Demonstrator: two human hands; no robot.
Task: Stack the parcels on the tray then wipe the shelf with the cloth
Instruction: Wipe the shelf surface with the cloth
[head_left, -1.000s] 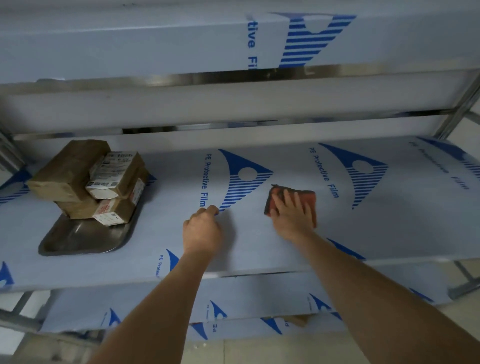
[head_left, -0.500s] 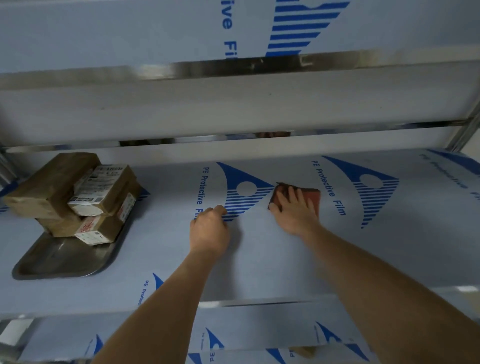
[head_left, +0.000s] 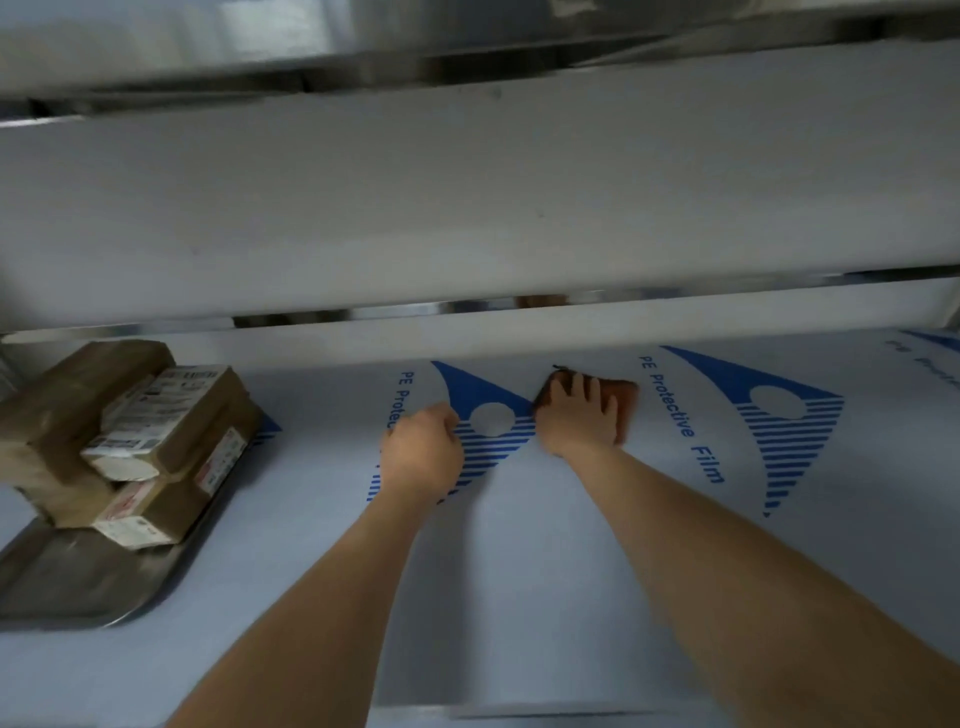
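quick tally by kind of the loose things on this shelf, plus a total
brown taped cardboard parcels: 4 that can be told apart, stacked at the tray's far end
grey metal tray: 1
reddish-brown cloth: 1, pressed flat under the right hand
total: 6
The left hand rests on the film-covered shelf, fingers curled, holding nothing.

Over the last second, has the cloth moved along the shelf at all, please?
Yes. The cloth under the right hand has slid toward the back of the shelf, now beside the top of the blue triangle logo.
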